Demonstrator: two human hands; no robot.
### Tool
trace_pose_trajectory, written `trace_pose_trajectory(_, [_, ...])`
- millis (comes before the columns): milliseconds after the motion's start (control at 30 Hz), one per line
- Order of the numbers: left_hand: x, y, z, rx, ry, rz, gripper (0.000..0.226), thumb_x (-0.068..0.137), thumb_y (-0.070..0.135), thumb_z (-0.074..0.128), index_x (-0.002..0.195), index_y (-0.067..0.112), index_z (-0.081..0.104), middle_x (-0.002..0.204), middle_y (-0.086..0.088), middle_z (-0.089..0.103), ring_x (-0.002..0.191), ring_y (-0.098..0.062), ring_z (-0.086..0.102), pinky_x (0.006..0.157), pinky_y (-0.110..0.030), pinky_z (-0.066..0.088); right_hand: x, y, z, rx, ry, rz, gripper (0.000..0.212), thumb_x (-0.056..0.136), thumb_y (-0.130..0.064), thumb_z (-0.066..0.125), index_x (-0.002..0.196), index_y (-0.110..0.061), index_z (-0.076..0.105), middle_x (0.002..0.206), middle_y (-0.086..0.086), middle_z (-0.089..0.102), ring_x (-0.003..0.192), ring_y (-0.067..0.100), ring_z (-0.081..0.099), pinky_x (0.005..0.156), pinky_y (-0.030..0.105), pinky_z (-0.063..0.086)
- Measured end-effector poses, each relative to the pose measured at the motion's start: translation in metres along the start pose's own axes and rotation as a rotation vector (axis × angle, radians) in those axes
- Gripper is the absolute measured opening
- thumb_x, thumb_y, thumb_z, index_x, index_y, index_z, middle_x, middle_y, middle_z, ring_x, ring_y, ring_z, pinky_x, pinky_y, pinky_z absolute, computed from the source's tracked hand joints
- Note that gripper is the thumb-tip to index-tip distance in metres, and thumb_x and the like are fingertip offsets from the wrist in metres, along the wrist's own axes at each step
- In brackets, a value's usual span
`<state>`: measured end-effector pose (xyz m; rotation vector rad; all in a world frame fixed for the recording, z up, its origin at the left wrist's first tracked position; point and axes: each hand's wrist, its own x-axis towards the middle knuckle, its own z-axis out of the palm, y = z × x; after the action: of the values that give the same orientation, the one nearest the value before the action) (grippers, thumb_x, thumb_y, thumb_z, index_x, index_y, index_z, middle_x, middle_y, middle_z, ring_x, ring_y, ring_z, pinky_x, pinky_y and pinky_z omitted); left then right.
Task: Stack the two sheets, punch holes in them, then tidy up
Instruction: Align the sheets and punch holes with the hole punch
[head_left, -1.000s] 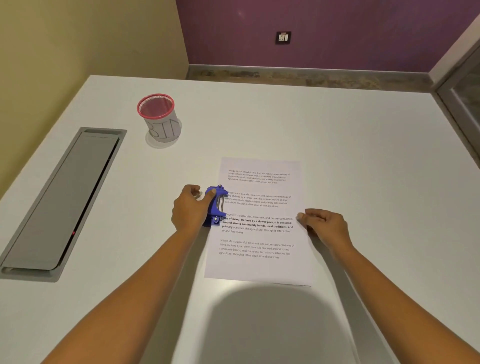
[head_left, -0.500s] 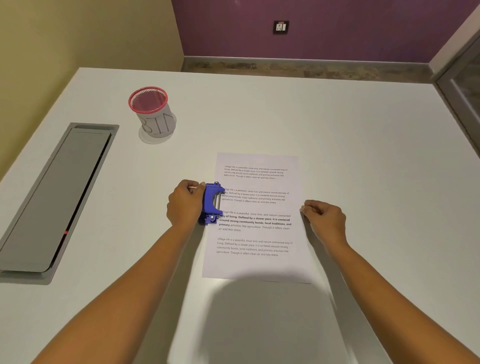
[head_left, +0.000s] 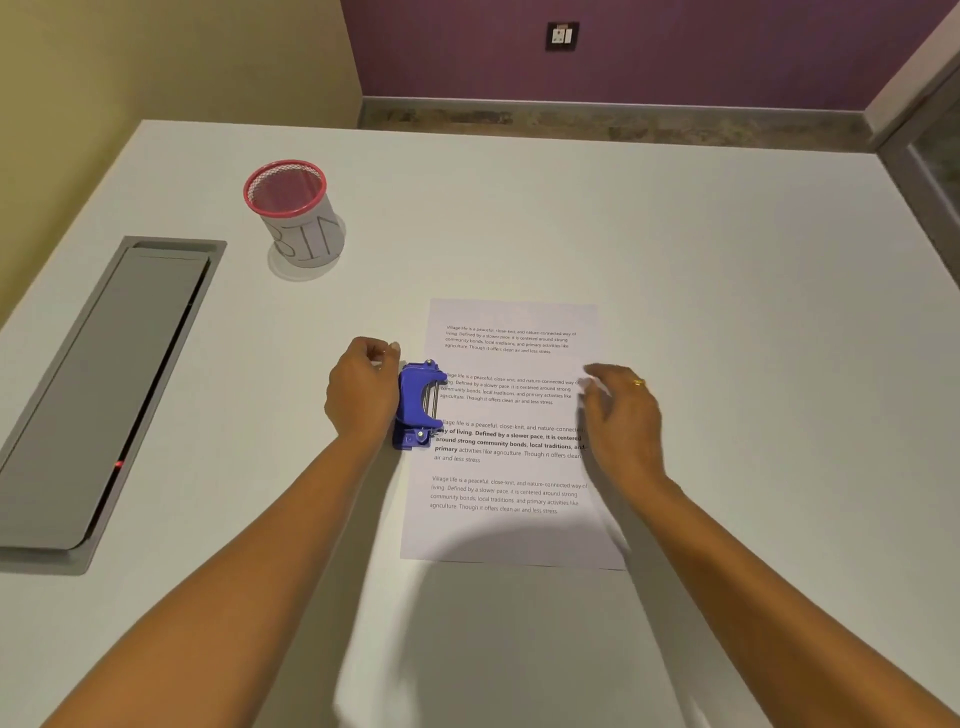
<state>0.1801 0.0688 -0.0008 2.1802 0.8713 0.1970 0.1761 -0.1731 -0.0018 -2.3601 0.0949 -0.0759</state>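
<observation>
The punching step is being carried out. A stack of printed sheets (head_left: 511, 431) is lying flat near the middle of a white bench (head_left: 727, 291), and only the top sheet can be told apart. A blue hole punch (head_left: 418, 405) is being seated over the middle of the stack's left edge. The left hand (head_left: 361, 395) is being held curled against the punch's outer side, closed loosely; whether it is gripping the punch cannot be told. The right hand (head_left: 621, 415) is being held open, fingers spread, over the stack's right edge, clamped on nothing.

Next, the punch lever is judged to need a firm downward press while the sheets are being kept square, or the holes may be misaligned.

A red-rimmed mesh cup (head_left: 293, 213) marked BIN is standing well apart at the far left, and a grey cable hatch (head_left: 104, 395) is lying along the left side. Plenty of open surface is being left to the right and ahead of the paper.
</observation>
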Motion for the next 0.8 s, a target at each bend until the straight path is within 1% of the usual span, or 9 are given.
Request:
trace_pose_trajectory(100, [0.002,0.002,0.006,0.001,-0.038,0.066,0.031,0.093,0.035,0.045,0.109,0.010,0.056,0.117,-0.006,0.061,0.117,-0.025,0.047,0.081,-0.037,0.040,0.006,-0.012,0.021,-0.191,-0.099,-0.191,0.039,0.099,-0.022,0.036,0.134,-0.009,0.046,0.149,0.008,0.037,0.140,0.021,0.029,0.115,0.030,0.019])
trace_pose_trajectory(167, [0.003,0.003,0.010,0.015,-0.048,0.088,0.033,0.094,0.034,0.043,0.111,0.009,0.055,0.122,-0.009,0.058,0.122,-0.025,0.041,0.088,-0.040,0.040,0.009,-0.014,0.034,-0.282,-0.163,-0.225,0.047,0.099,-0.027,0.033,0.143,-0.010,0.032,0.156,0.006,0.019,0.145,0.018,0.012,0.119,0.033,0.005])
trace_pose_trajectory(233, [0.004,0.003,0.012,0.031,-0.046,0.101,0.031,0.095,0.031,0.042,0.111,0.009,0.055,0.123,-0.010,0.056,0.124,-0.025,0.040,0.092,-0.044,0.039,0.011,-0.012,0.045,-0.334,-0.205,-0.219,0.053,0.099,-0.034,0.029,0.146,-0.011,0.020,0.158,0.004,0.009,0.146,0.016,0.003,0.118,0.032,-0.002])
trace_pose_trajectory(400, [0.005,0.002,0.016,0.005,-0.049,0.114,0.024,0.094,0.022,0.040,0.109,0.008,0.054,0.121,-0.010,0.056,0.122,-0.026,0.041,0.094,-0.042,0.036,0.011,-0.003,0.057,-0.396,-0.257,-0.210,0.063,0.097,-0.045,0.026,0.148,-0.011,0.012,0.158,0.005,0.007,0.146,0.017,0.001,0.117,0.033,-0.004])
trace_pose_trajectory(533, [0.006,0.002,0.018,-0.052,-0.062,0.145,0.025,0.095,0.019,0.041,0.110,0.004,0.054,0.123,-0.012,0.054,0.124,-0.026,0.039,0.093,-0.027,0.031,0.011,0.003,0.061,-0.441,-0.277,-0.195,0.064,0.097,-0.047,0.024,0.148,-0.011,0.011,0.158,0.005,0.007,0.146,0.016,0.000,0.117,0.032,-0.005])
trace_pose_trajectory(567, [0.006,0.002,0.018,-0.055,-0.068,0.162,0.026,0.095,0.019,0.041,0.112,0.003,0.053,0.124,-0.012,0.053,0.128,-0.027,0.036,0.096,-0.027,0.030,0.012,0.004,0.061,-0.443,-0.275,-0.197,0.064,0.097,-0.047,0.024,0.148,-0.011,0.012,0.158,0.005,0.007,0.146,0.016,0.001,0.117,0.032,-0.005])
trace_pose_trajectory(700, [0.004,0.006,0.022,-0.080,-0.124,0.169,0.029,0.097,0.018,0.039,0.119,0.001,0.049,0.135,-0.010,0.046,0.142,-0.029,0.017,0.110,-0.036,0.023,0.012,0.004,0.062,-0.436,-0.262,-0.206,0.064,0.096,-0.047,0.024,0.147,-0.010,0.014,0.158,0.006,0.010,0.146,0.017,0.004,0.119,0.034,-0.002])
trace_pose_trajectory(767, [0.004,0.007,0.024,-0.090,-0.145,0.171,0.030,0.098,0.017,0.036,0.121,0.001,0.046,0.139,-0.010,0.044,0.144,-0.026,0.010,0.114,-0.034,0.017,0.012,0.003,0.063,-0.441,-0.258,-0.211,0.064,0.096,-0.047,0.024,0.147,-0.010,0.014,0.158,0.006,0.010,0.146,0.017,0.005,0.119,0.034,-0.002])
trace_pose_trajectory(800, [0.004,0.007,0.026,-0.095,-0.150,0.171,0.031,0.098,0.017,0.036,0.122,0.002,0.046,0.140,-0.009,0.043,0.145,-0.025,0.008,0.112,-0.031,0.014,0.012,0.003,0.063,-0.445,-0.257,-0.213,0.064,0.096,-0.047,0.024,0.147,-0.010,0.014,0.158,0.006,0.010,0.146,0.017,0.005,0.119,0.035,-0.002])
